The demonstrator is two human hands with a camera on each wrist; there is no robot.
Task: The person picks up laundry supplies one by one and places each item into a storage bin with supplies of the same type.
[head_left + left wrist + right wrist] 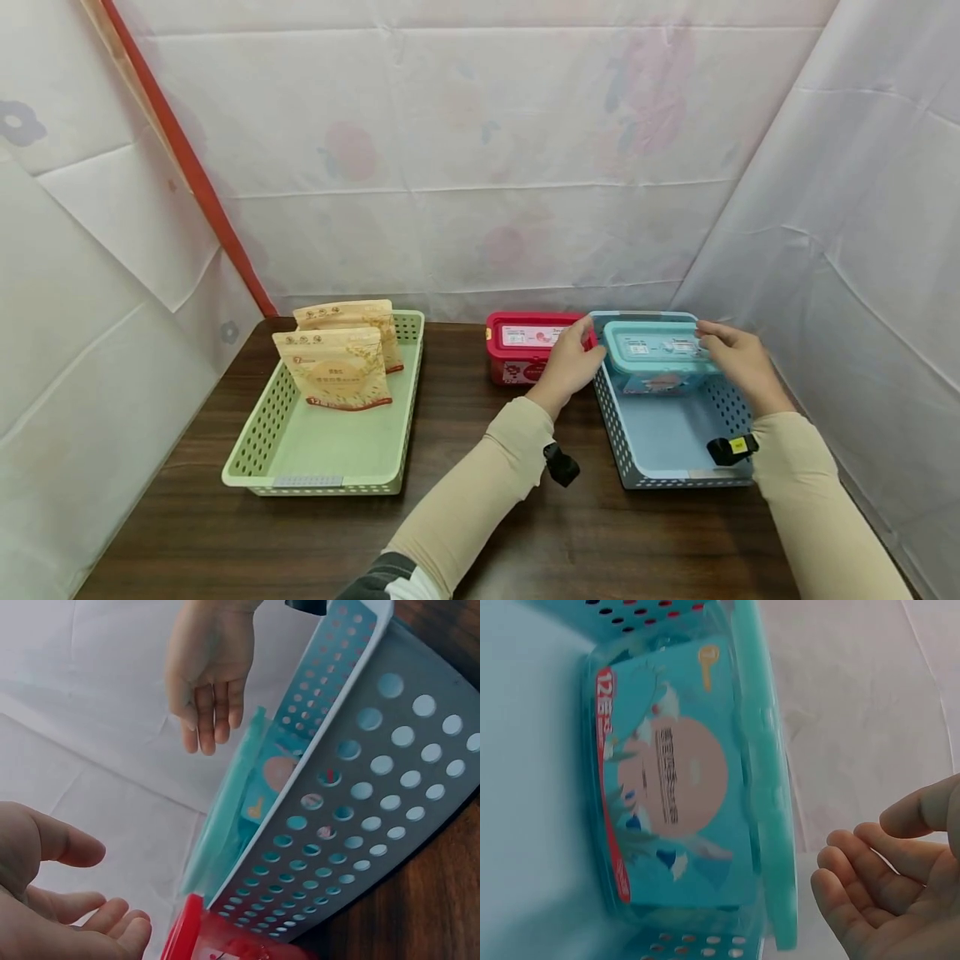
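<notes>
A teal lidded plastic box (660, 343) stands in the back part of the blue basket (667, 433), its printed label facing the front in the right wrist view. Relaxed and slightly curled, the fingers of my right hand (900, 877) hang apart from the teal lid (769, 787) with nothing in them. My left hand (572, 362) is over the gap between the teal box and a red lidded box (513, 346). In the left wrist view its thumb and fingers are spread and empty, and it partly hides the red box in the head view.
A green basket (352, 446) sits on the left of the dark wooden table (510, 467). Two beige pouches, a front one (333, 371) and a rear one (393, 333), stand in its back half. White cloth walls (450, 167) close off the back and sides.
</notes>
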